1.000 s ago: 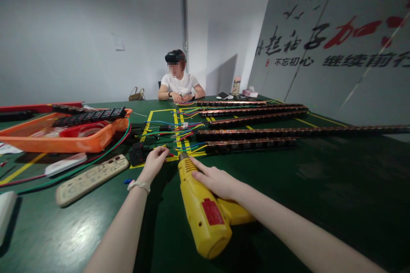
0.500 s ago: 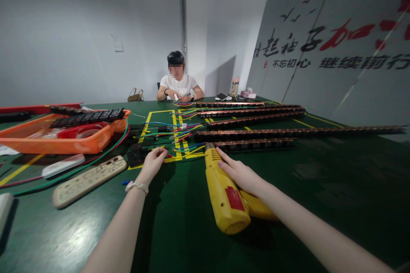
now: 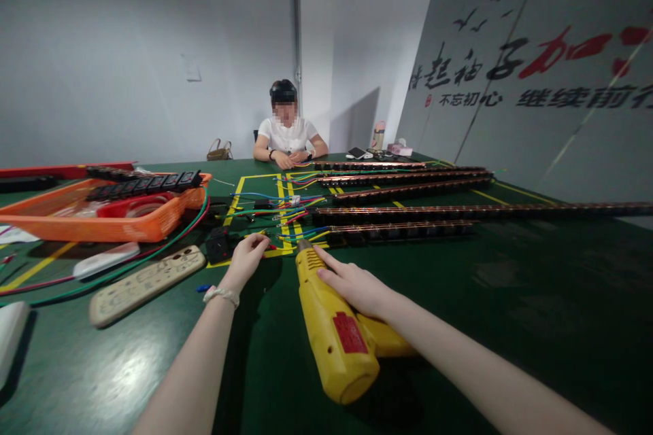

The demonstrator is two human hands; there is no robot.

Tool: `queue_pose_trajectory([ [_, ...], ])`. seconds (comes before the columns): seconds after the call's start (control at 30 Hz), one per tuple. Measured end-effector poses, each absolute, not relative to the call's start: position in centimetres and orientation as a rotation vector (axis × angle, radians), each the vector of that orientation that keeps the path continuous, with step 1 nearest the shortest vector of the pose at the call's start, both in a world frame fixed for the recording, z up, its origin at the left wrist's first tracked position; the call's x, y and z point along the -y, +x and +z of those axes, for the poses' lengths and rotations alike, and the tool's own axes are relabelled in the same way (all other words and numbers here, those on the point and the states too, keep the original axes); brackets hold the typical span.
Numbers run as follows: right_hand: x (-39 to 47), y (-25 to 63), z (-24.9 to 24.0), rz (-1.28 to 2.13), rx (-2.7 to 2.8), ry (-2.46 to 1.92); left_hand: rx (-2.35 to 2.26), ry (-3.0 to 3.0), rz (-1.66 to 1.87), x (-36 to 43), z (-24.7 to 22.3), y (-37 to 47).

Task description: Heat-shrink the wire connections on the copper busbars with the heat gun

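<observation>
My right hand (image 3: pixel 354 285) is wrapped round a yellow heat gun (image 3: pixel 324 336) with a red label on its side. The gun's metal nozzle tilts up and away, close to the loose coloured wires (image 3: pixel 300 236) of the nearest black strip. To its left, my left hand (image 3: pixel 247 259) has its fingertips pinched on the end of the wires, where a bit of red shows. Long black strips (image 3: pixel 403 231) with copper-coloured lines along them lie beyond both hands. A black box-shaped socket (image 3: pixel 218 245) stands just left of my left hand.
An orange basket (image 3: pixel 153 230) with black parts and red coils sits at the left. In front lie a beige power strip (image 3: pixel 147 285), a white object (image 3: pixel 106 260) and a small blue piece (image 3: pixel 203 288). Across the green table sits a person (image 3: pixel 286 132) in a white shirt.
My right hand has brought the heat gun leftward, its nozzle now nearer my left hand. The left hand keeps its pinch almost in place. Across the table, the person's hands have moved closer together.
</observation>
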State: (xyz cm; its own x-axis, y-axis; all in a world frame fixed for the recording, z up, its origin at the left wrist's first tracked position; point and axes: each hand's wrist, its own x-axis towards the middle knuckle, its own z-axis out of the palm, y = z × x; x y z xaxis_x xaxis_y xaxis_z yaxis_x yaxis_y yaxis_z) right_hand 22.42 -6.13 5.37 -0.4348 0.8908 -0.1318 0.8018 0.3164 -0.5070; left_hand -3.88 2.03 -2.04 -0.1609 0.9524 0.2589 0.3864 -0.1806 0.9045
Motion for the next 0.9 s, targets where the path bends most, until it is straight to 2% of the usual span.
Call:
queue_pose_trajectory([
  [0.4, 6.1, 17.0, 5.1, 0.704, 2.511, -1.337, -1.503, 1.496, 1.386, -1.8, -1.4, -3.5],
  [0.9, 6.8, 19.4, 5.5, 0.759, 2.476, -1.447, -1.460, 1.525, 1.338, -1.4, -1.3, -3.4],
])
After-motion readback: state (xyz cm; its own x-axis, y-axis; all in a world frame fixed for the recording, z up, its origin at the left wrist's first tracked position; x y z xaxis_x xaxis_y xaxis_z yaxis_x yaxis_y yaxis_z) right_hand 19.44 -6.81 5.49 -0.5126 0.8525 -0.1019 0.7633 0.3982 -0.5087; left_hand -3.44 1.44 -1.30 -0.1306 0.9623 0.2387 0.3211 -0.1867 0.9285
